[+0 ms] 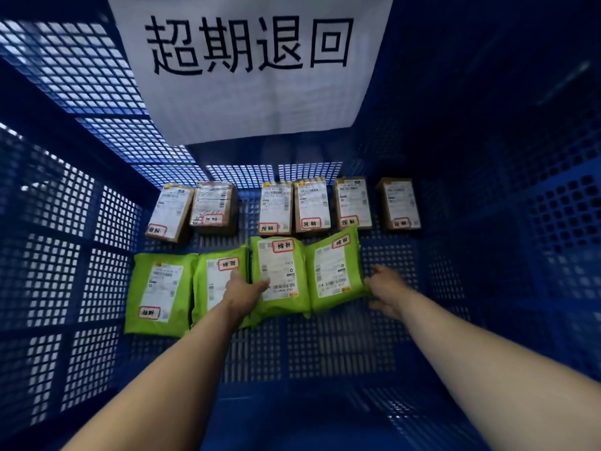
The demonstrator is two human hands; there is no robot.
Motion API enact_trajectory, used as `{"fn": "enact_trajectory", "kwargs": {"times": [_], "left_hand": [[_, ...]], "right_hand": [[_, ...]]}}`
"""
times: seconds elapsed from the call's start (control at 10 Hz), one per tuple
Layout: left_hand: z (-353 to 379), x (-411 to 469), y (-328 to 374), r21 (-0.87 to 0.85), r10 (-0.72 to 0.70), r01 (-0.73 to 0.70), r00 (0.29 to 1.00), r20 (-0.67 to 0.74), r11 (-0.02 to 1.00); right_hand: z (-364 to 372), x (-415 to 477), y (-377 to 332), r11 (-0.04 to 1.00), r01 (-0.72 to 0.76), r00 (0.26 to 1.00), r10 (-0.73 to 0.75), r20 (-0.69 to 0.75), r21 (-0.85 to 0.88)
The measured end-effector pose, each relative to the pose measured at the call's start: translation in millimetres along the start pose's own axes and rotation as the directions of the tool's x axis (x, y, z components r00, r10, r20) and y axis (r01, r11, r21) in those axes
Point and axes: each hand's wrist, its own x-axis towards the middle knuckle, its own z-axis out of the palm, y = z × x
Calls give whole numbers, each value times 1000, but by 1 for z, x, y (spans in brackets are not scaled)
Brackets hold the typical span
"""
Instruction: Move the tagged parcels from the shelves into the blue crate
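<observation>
I look down into the blue crate (325, 346). Along its far side stand several brown cardboard parcels (312, 206), each with a white label and a red-edged tag. In front of them lie several green mailer bags (159, 288), tagged the same way. My left hand (245, 289) rests flat on the left edge of the third green bag (283, 271), fingers spread over it. My right hand (387, 289) touches the right lower edge of the fourth green bag (335, 271), fingers apart, gripping nothing that I can see.
A large white paper sign (253, 70) with black characters hangs on the crate's far wall. Perforated blue walls (65, 255) rise on all sides. Bare mesh floor lies in front of the bags and to the right (406, 255).
</observation>
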Motion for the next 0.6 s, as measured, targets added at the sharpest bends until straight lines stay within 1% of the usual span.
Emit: {"fn": "enact_trajectory", "kwargs": {"times": [0.1, 0.2, 0.3, 0.4, 0.5, 0.6], "left_hand": [[-3, 7, -1, 150, 23, -10, 996, -85, 989], [-9, -4, 8, 169, 45, -27, 994, -104, 985], [-16, -25, 23, 143, 86, -71, 991, -99, 987], [-23, -55, 46, 121, 132, -120, 987, -94, 985], [-35, -93, 80, 113, 237, -226, 967, -93, 968], [-55, -132, 115, 86, 331, -324, 939, -90, 942]], "right_hand": [[5, 2, 3, 991, -91, 995, 94, 22, -96], [7, -7, 4, 989, -99, 994, 104, 42, -109], [10, -26, -5, 994, -50, 999, 50, -3, -94], [13, -59, -25, 986, 60, 997, -53, 51, -152], [15, -101, -58, 964, 220, 974, -209, 86, -149], [11, -154, -94, 911, 372, 928, -357, 110, -177]]}}
